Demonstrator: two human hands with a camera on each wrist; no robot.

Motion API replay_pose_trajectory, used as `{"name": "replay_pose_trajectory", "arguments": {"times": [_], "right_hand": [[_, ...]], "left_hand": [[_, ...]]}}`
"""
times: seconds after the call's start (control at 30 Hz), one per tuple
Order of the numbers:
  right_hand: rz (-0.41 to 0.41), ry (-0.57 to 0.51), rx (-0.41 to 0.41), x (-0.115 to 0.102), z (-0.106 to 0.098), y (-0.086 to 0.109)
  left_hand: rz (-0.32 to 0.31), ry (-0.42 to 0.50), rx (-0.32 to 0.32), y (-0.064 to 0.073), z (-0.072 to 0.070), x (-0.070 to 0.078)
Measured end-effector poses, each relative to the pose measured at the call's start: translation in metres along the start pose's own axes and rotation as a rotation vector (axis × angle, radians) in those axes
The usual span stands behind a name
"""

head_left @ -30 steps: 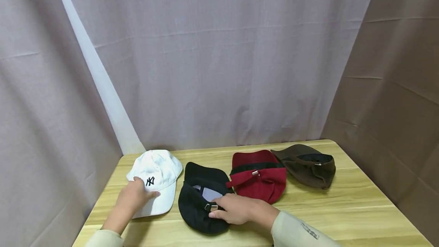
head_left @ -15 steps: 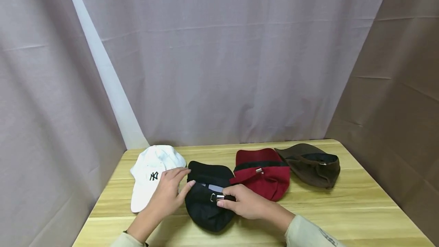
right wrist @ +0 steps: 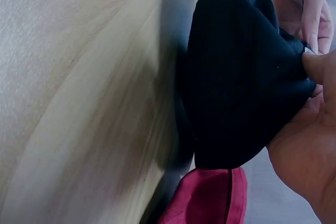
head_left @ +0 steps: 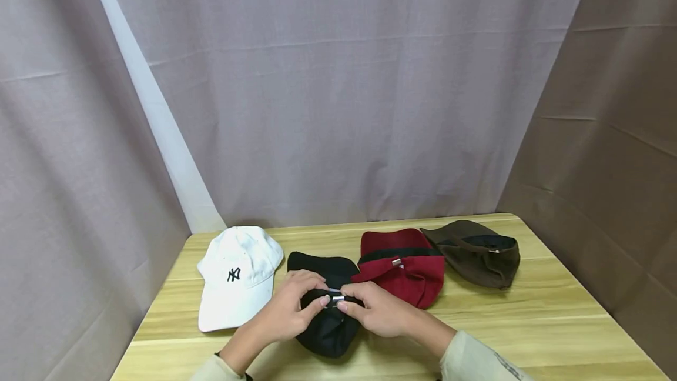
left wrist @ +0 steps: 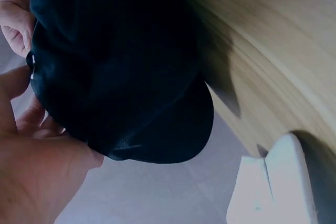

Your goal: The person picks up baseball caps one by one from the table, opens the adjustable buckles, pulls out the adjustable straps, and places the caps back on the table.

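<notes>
A black cap [head_left: 330, 334] lies at the front middle of the table, its brim toward the back and its rear strap with a metal buckle [head_left: 338, 298] facing up. My left hand [head_left: 291, 307] pinches the strap edge just left of the buckle, thumb in front and fingers behind. From the other side my right hand [head_left: 383, 310] pinches the strap at the buckle's right end. Both thumbs are close together there. In the left wrist view the crown of the black cap [left wrist: 115, 66] fills the middle; the right wrist view shows the same black cap [right wrist: 241, 77] between the hands.
A white cap [head_left: 240, 278] with a dark logo sits to the left, brim toward the front. On the right are a red cap [head_left: 407, 278], close beside the black one, and a dark brown cap [head_left: 478, 254] behind it. Curtains [head_left: 349, 104] hang behind the wooden table [head_left: 555, 334].
My left hand has let go of the white cap, moved right to the black cap and taken hold of its strap. The right hand has stayed on the strap. The white cap's brim has shifted.
</notes>
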State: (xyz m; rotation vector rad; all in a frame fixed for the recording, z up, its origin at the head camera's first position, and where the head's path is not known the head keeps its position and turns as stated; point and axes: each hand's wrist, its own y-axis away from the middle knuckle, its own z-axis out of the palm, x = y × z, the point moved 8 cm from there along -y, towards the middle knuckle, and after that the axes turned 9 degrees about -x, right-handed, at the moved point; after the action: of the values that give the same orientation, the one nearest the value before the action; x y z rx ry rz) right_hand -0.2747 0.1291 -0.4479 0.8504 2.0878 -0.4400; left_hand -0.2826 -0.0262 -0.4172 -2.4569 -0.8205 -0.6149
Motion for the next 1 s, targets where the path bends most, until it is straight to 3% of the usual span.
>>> {"name": "replay_pose_trajectory", "arguments": {"times": [0.17,0.27,0.43,0.6,0.8,1.0], "right_hand": [[-0.015,0.019,0.007,-0.002,-0.002,0.002],[-0.018,0.027,0.016,-0.003,-0.004,0.002],[-0.011,0.074,0.084,-0.004,-0.008,0.002],[-0.017,0.159,0.241,-0.010,-0.019,0.003],[-0.037,0.407,0.428,-0.027,-0.028,0.008],[-0.136,0.673,0.532,-0.046,-0.021,0.012]], "left_hand": [[0.058,0.046,-0.049,-0.002,0.003,0.006],[0.080,0.057,-0.044,-0.003,0.003,0.009],[0.081,0.065,0.014,-0.004,0.003,0.012],[0.046,0.103,0.103,-0.003,0.002,0.012],[0.015,0.096,0.230,-0.002,-0.003,0.013],[-0.021,0.105,0.281,-0.003,-0.004,0.012]]}}
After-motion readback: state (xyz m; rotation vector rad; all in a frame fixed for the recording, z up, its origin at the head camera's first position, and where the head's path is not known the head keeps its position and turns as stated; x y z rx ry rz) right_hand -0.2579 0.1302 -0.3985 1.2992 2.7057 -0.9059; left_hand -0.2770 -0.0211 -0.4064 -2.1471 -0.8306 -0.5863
